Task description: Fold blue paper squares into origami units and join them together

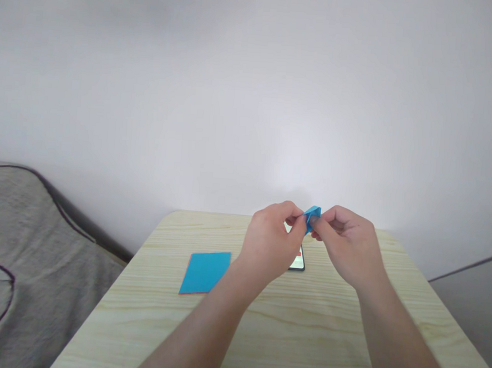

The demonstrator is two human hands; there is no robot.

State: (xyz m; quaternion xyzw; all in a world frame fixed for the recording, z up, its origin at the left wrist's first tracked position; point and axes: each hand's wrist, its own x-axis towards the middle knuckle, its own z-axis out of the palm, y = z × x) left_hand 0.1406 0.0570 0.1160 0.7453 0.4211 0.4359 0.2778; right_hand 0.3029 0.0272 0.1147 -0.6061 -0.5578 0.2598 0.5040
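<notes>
A small folded piece of blue paper point(313, 211) is held up above the table between both hands. My left hand point(271, 235) pinches its left side between thumb and fingers. On the other side, my right hand point(348, 240) grips it, with the thumb pressed against the paper's front. Part of the paper is hidden by the fingertips. Below and behind the left hand lies a phone point(298, 262) with a lit screen, mostly covered by that hand.
A square stack of blue paper point(204, 273) with reddish edges lies left of my left forearm on the pale wooden table point(303, 332). The white wall point(251, 95) rises right behind the table. Grey fabric with dark piping point(56, 283) stands at the left.
</notes>
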